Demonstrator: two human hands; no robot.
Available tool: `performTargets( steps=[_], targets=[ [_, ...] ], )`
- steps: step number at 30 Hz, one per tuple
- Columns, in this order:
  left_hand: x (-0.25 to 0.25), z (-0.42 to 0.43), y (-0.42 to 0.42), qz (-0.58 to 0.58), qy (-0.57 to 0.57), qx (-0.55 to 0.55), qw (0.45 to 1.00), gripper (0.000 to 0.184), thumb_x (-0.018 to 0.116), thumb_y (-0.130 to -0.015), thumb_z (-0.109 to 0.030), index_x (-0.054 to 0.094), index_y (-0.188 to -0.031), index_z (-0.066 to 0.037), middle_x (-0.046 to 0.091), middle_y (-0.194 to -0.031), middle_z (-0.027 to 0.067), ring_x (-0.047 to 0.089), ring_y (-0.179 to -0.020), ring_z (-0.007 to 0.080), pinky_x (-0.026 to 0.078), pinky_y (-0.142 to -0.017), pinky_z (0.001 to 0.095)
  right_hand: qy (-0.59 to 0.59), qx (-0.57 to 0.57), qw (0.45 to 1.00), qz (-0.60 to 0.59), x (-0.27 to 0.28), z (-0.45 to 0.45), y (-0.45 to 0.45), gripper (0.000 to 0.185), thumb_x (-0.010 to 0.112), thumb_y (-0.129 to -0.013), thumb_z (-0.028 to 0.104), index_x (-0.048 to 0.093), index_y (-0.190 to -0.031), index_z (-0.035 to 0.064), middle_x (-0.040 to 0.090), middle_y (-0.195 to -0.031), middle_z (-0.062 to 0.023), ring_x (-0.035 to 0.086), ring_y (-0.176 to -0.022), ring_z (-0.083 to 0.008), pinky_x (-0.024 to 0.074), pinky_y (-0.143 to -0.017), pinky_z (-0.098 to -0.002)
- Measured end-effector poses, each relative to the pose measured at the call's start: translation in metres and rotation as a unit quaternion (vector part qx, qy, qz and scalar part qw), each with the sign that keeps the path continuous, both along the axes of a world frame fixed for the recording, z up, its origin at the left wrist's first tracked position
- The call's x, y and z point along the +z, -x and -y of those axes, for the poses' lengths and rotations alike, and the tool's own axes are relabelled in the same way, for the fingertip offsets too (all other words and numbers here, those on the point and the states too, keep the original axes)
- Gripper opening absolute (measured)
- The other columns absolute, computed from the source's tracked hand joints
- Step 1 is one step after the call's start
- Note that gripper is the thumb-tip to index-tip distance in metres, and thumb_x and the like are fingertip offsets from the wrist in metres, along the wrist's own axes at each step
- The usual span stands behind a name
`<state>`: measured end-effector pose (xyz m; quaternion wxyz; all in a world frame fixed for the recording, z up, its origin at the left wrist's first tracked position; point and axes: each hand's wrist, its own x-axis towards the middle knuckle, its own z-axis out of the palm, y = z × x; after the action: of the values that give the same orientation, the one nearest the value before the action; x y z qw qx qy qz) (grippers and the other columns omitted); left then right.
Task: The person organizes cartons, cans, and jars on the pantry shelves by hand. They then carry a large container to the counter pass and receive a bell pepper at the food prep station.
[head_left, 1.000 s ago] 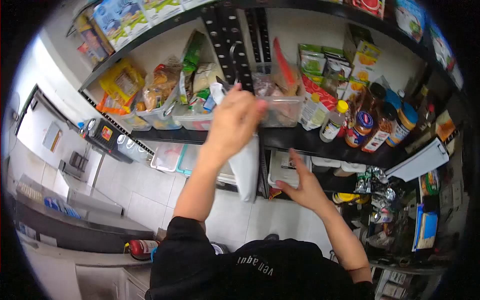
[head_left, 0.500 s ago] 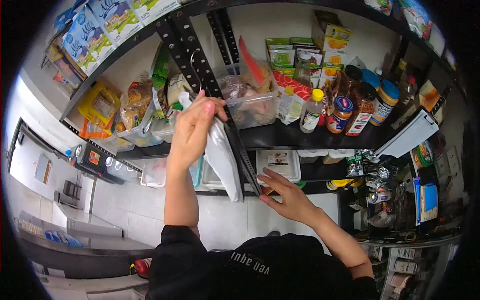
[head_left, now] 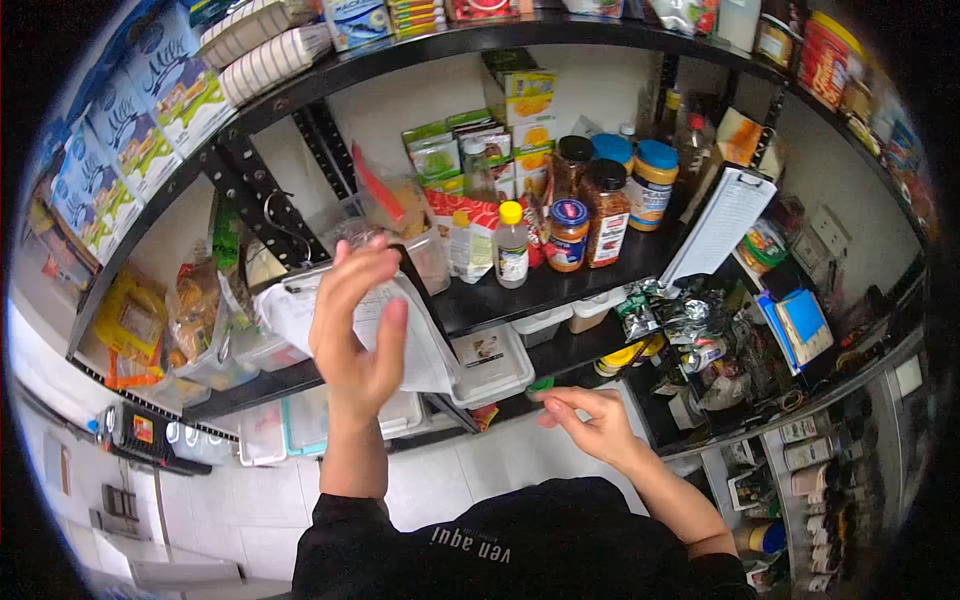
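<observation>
Clipboard (head_left: 412,312) with loose sheets (head_left: 428,350) sits toward nine o'clock from the middle of the view, in front of the shelf's front edge and below the post (head_left: 262,205) at ten o'clock. The left hand (head_left: 350,335) is right in front of it, fingers stretched upward and thumb apart, clasping nothing; whether the palm brushes the paper I cannot tell. The right hand (head_left: 590,425), between four and five o'clock, has its fingers bent and drawn toward the thumb near the white box (head_left: 490,365) at six; whether anything is pinched there I cannot tell.

Handling the sheets well, I judge, calls for a flat, light left palm, since their lower edges look free and could crease or swing. Steadying the board by its rim rather than by the paper would spare the clip. The right elbow is best kept low, well away from the bottle (head_left: 512,250) near one o'clock and the second clipboard (head_left: 722,225) between two and three.
</observation>
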<state>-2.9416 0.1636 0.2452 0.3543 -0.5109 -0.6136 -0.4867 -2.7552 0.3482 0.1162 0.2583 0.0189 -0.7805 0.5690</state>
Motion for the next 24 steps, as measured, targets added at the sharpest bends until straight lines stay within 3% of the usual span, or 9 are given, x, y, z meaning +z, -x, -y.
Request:
performTargets(
  steps=[2, 4, 5, 9, 13, 14, 17, 21, 24],
  targets=[
    [0.012, -0.018, -0.031, -0.037, -0.142, -0.205, 0.968, 0.034, 0.063, -0.079, 0.000, 0.051, -0.110, -0.004, 0.065, -0.103, 0.0199, 0.065, -0.102, 0.0367, 0.042, -0.101, 0.0566, 0.026, -0.018, 0.999, 0.010, -0.001, -0.005, -0.015, 0.015, 0.064, -0.091, 0.005, 0.070, -0.102, -0.0030, 0.073, -0.082, -0.0111, 0.069, -0.064, -0.0141, 0.0551, -0.059, -0.0276],
    [0.034, 0.005, -0.084, 0.015, 0.040, -0.165, 0.985, 0.017, 0.067, -0.074, -0.001, 0.061, -0.089, -0.005, 0.068, -0.095, 0.0207, 0.069, -0.088, 0.0363, 0.052, -0.090, 0.0527, -0.013, -0.045, 0.999, 0.013, 0.002, -0.010, -0.028, 0.014, 0.065, -0.091, 0.007, 0.072, -0.098, -0.0026, 0.072, -0.078, -0.0094, 0.065, -0.056, -0.0111, 0.0520, -0.053, -0.0256],
    [0.051, -0.001, -0.106, -0.001, 0.030, -0.228, 0.973, 0.007, 0.062, -0.083, -0.013, 0.057, -0.085, -0.008, 0.068, -0.095, 0.0165, 0.069, -0.084, 0.0306, 0.054, -0.077, 0.0463, -0.014, -0.048, 0.999, 0.011, 0.004, -0.010, -0.036, 0.014, 0.065, -0.091, 0.007, 0.072, -0.098, -0.0026, 0.072, -0.078, -0.0094, 0.065, -0.056, -0.0111, 0.0520, -0.053, -0.0256],
    [0.078, -0.070, -0.109, -0.363, -0.139, -0.444, 0.808, 0.033, 0.071, -0.079, -0.026, 0.048, -0.097, -0.011, 0.067, -0.090, 0.0091, 0.068, -0.071, 0.0345, 0.061, -0.067, 0.0455, -0.075, -0.090, 0.993, 0.014, -0.003, -0.009, -0.071, 0.017, 0.063, -0.093, 0.011, 0.071, -0.095, -0.0029, 0.070, -0.071, -0.0090, 0.063, -0.056, -0.0098, 0.0498, -0.052, -0.0238],
    [0.091, -0.055, -0.135, -0.232, -0.169, -0.372, 0.883, 0.031, 0.069, -0.078, -0.012, 0.043, -0.061, -0.008, 0.060, -0.076, 0.0087, 0.065, -0.068, 0.0252, 0.060, -0.064, 0.0361, 0.073, -0.213, 0.969, 0.101, -0.016, -0.004, -0.107, 0.021, 0.059, -0.096, 0.013, 0.070, -0.093, -0.0045, 0.068, -0.068, -0.0090, 0.061, -0.057, -0.0101, 0.0498, -0.054, -0.0246],
    [0.088, -0.055, -0.127, -0.276, -0.084, -0.407, 0.867, 0.014, 0.066, -0.076, -0.011, 0.055, -0.076, -0.002, 0.062, -0.085, 0.0135, 0.065, -0.074, 0.0267, 0.058, -0.075, 0.0383, 0.105, -0.223, 0.965, 0.092, -0.025, -0.006, -0.116, 0.021, 0.059, -0.096, 0.012, 0.070, -0.094, -0.0057, 0.067, -0.067, -0.0091, 0.061, -0.057, -0.0106, 0.0497, -0.054, -0.0250],
    [0.097, -0.068, -0.135, -0.305, -0.025, -0.484, 0.819, 0.019, 0.059, -0.075, -0.012, 0.062, -0.087, 0.002, 0.062, -0.089, 0.0146, 0.059, -0.072, 0.0243, 0.053, -0.081, 0.0383, 0.109, -0.307, 0.942, 0.082, -0.061, -0.014, -0.143, 0.022, 0.059, -0.097, 0.013, 0.069, -0.094, -0.0058, 0.066, -0.065, -0.0091, 0.060, -0.054, -0.0114, 0.0498, -0.053, -0.0249],
    [0.066, -0.092, -0.179, -0.075, -0.013, -0.752, 0.654, 0.014, 0.064, -0.081, -0.008, 0.058, -0.071, -0.002, 0.057, -0.074, 0.0100, 0.059, -0.065, 0.0181, 0.052, -0.054, 0.0301, 0.238, -0.320, 0.915, 0.060, -0.035, -0.003, -0.167, 0.028, 0.056, -0.099, 0.018, 0.067, -0.092, -0.0069, 0.065, -0.063, -0.0106, 0.058, -0.051, -0.0119, 0.0474, -0.049, -0.0245],
    [0.062, -0.083, -0.201, -0.262, 0.070, -0.660, 0.700, 0.010, 0.060, -0.079, -0.012, 0.056, -0.075, -0.003, 0.056, -0.079, 0.0092, 0.057, -0.068, 0.0210, 0.051, -0.065, 0.0332, 0.169, -0.378, 0.908, 0.065, -0.027, 0.014, -0.188, 0.029, 0.056, -0.099, 0.019, 0.069, -0.091, -0.0048, 0.062, -0.059, -0.0062, 0.056, -0.048, -0.0103, 0.0432, -0.045, -0.0240]
  ],
)
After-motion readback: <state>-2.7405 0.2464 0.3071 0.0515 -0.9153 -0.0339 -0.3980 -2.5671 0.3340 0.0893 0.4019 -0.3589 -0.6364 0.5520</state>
